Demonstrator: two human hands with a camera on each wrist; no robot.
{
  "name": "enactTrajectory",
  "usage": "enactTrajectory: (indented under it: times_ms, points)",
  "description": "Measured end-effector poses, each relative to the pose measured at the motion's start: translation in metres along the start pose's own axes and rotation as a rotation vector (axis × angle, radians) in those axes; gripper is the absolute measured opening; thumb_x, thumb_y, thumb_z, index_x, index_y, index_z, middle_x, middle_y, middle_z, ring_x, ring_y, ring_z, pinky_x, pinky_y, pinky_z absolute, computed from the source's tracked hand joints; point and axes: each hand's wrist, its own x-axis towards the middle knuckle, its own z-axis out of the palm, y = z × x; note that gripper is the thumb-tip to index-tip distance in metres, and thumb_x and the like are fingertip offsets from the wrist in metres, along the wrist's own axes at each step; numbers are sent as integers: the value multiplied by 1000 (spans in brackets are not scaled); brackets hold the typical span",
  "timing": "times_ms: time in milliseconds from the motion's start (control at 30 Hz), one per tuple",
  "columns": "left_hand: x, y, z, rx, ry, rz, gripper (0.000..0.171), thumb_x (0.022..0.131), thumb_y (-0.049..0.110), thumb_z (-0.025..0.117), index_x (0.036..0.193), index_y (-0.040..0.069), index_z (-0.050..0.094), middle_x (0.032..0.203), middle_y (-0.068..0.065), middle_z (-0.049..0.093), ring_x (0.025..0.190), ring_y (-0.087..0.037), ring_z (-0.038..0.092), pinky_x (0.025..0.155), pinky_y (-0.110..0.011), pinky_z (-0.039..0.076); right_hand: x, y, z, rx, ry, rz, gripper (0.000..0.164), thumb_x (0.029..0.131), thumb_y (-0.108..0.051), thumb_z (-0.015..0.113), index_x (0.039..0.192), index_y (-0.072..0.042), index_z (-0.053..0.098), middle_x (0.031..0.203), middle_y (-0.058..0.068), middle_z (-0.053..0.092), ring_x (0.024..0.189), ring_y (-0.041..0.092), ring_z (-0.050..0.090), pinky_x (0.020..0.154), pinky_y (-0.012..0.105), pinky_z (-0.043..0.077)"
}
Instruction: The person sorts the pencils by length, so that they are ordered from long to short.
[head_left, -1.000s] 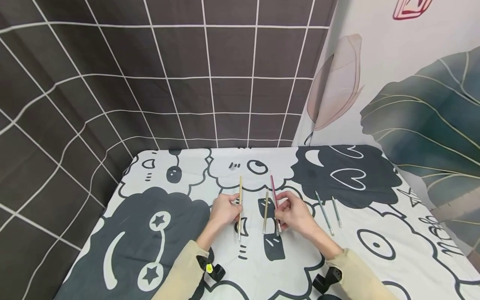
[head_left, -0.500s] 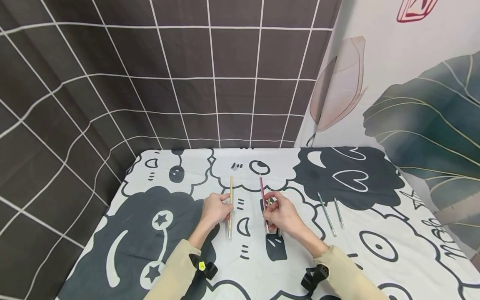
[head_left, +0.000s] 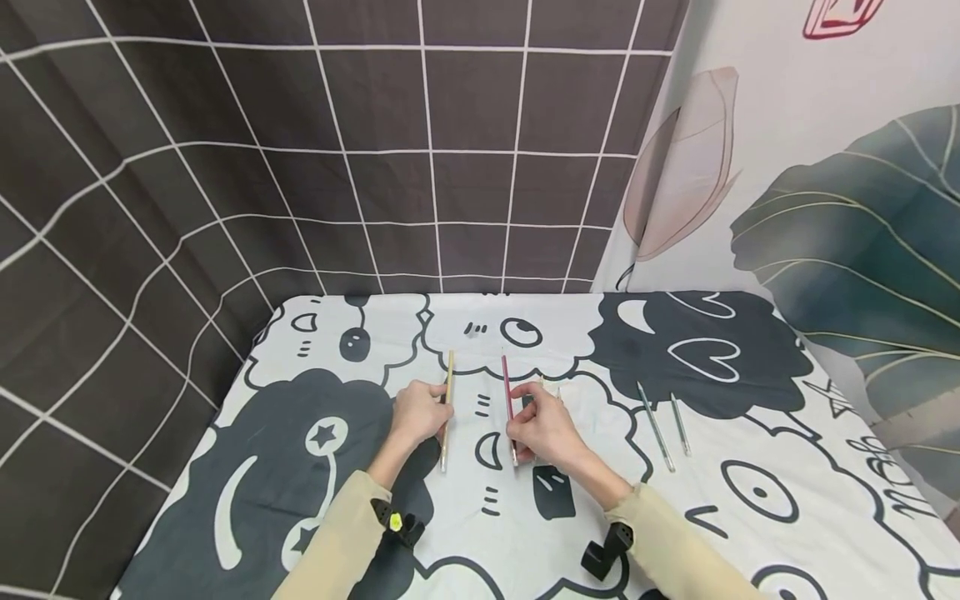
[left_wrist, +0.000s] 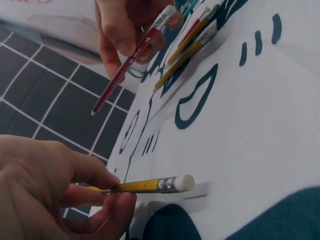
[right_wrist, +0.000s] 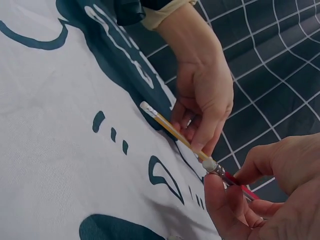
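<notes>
My left hand (head_left: 420, 412) pinches a yellow pencil (head_left: 447, 387) between thumb and fingers. Its white eraser end (left_wrist: 184, 183) points towards me, slightly above its shadow on the cloth. To the right, a red pencil (head_left: 507, 379) is held in my right hand (head_left: 546, 427), also eraser end towards me. The two pencils stand roughly parallel, with a gap between them. Beyond the right hand, the left wrist view shows more yellow pencils (left_wrist: 187, 57) lying on the cloth, a red one among them. In the head view that hand mostly hides them.
Two teal pencils (head_left: 656, 428) lie side by side on the cloth to the right. A black-and-white cartoon cloth (head_left: 525, 542) covers the table. A dark grid curtain (head_left: 382, 192) hangs behind and to the left, and a leaf-patterned curtain (head_left: 840, 242) at the right.
Both hands have moved left over the cloth, carrying the yellow and red pencils. The red one has come away from the pencil lying beside it. The teal pencils stay put.
</notes>
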Motion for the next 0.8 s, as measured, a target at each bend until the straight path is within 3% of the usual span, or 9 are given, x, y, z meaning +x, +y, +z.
enactTrajectory:
  times_ms: [167,567,800]
  points:
    - [1,-3,-4,15,11,3,40,77,-1,67,116,-4,71,48,0,61,37,-10,58,44,-24,46,3,-1,7,16,-22,0,46,75,11,57,121,3,55,73,9,60,47,15,59,45,36,54]
    - [3,-10,-1,31,26,16,32,75,-3,69,107,-6,74,56,-4,65,39,-8,57,41,-23,45,7,-2,19,12,-44,7,46,76,9,60,121,2,55,74,11,62,45,17,61,45,36,54]
    - [5,-15,0,17,41,-16,31,75,-4,69,105,-2,76,65,-8,69,40,-7,58,42,-22,47,8,-3,23,-17,-59,16,47,76,8,61,122,1,54,75,11,62,46,16,61,46,35,54]
